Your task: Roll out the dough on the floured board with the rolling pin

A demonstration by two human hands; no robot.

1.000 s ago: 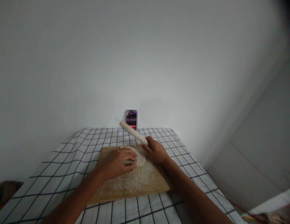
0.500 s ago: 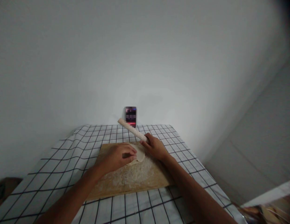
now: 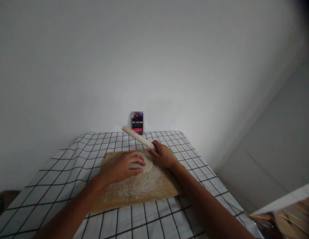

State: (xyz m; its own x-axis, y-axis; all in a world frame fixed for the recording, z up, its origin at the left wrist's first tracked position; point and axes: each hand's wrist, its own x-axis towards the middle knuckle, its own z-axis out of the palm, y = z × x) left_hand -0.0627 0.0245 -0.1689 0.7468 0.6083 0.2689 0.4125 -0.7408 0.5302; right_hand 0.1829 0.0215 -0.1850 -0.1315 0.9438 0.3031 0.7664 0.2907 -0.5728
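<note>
A flat, pale sheet of dough [image 3: 148,164] lies on a floury wooden board [image 3: 119,200]. My left hand [image 3: 130,165] rests on the dough's left part, its thumb apart from the fingers and the palm side down, covering some of the sheet. In my right hand [image 3: 163,154] is one end of a light wooden rolling pin [image 3: 138,137], with the fingers wrapped round it. The pin slants up and away to the left, its far end raised above the tablecloth, clear of the dough.
A white tablecloth with dark grid lines [image 3: 134,224] covers the table under the board. Against the wall at the back stands a small dark object [image 3: 137,122], blurred by pixels. Blurred brown things [image 3: 281,222] lie beyond the table at lower right.
The fingers of my left hand have gone from a pinch at the dough to a flatter, spread pose on it. My right hand keeps the rolling pin lifted. The whole view has shifted slightly.
</note>
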